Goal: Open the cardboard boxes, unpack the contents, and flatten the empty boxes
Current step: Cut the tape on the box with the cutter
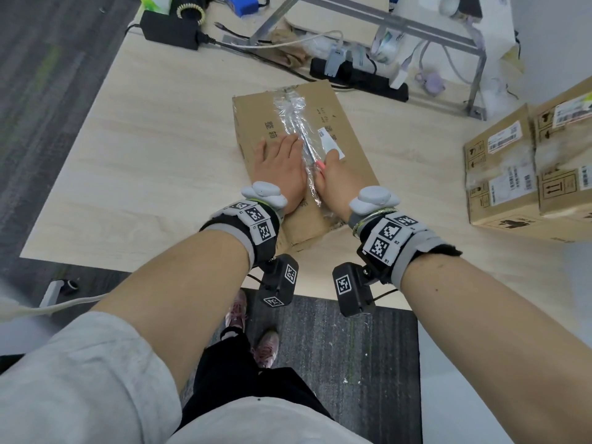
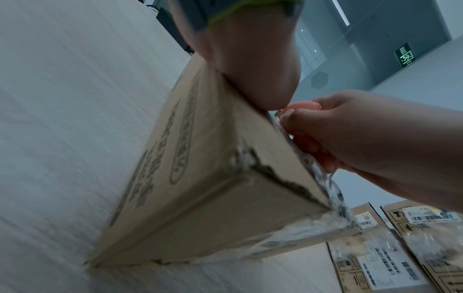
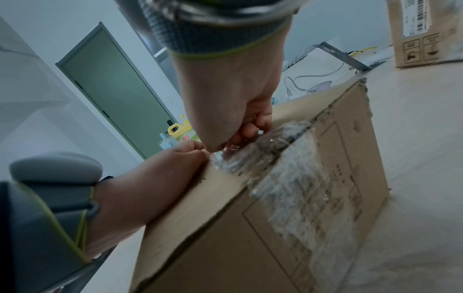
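Two hands work on one cardboard box [image 1: 288, 149] that lies at the middle of the head view on a pale wooden table [image 1: 144, 155], its top seam covered by a strip of clear tape [image 1: 296, 120]. Left hand [image 1: 279, 168] lies flat on the box top, fingers straight and together, pressing down just to the left of the tape. Right hand [image 1: 331, 177] is clenched round the pink handle of a cutter [image 1: 312, 149], whose metal blade runs along the taped seam toward the top of the frame (the tip is lost in the shine of the tape). From the left wrist view the pink handle shows between the curled fingers [image 2: 303, 126] at the box's upper edge. At the right edge of the head view stand two more sealed boxes [image 1: 525, 168] with shipping labels, well apart from the first. Along the top of the frame lie a black power strip [image 1: 358, 76], cables and a black adapter [image 1: 169, 28].
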A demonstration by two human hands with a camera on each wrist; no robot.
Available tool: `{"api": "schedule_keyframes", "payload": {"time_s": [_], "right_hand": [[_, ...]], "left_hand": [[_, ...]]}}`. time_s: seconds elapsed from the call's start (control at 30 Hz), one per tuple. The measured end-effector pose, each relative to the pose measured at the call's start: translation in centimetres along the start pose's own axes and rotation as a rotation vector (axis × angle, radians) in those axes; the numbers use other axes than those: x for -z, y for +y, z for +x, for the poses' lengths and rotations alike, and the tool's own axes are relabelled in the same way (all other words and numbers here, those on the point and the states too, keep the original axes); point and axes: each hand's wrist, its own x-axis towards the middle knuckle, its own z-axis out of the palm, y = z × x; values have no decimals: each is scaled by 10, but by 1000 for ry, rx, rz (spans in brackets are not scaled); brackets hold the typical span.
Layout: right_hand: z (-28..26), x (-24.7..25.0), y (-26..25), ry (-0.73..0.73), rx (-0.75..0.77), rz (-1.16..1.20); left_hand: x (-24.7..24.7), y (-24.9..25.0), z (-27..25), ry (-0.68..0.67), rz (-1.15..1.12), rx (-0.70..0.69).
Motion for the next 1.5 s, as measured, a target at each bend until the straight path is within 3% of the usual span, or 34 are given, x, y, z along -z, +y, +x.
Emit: {"api": "schedule_keyframes", "payload": {"time_s": [0.5, 0.63, 1.17, 1.5], "right_hand": [[-6, -4, 2, 15, -13, 78], [-8, -4, 4, 7, -5, 130], [-17, -10, 9, 2, 9, 25], [-28, -11, 16, 92, 61, -92]], "left_hand": [[6, 18, -23, -57, 5, -37], [5, 21, -27, -66, -17, 9], [0, 18, -27, -35, -37, -17], [-3, 18, -25, -5, -39, -20]]}}
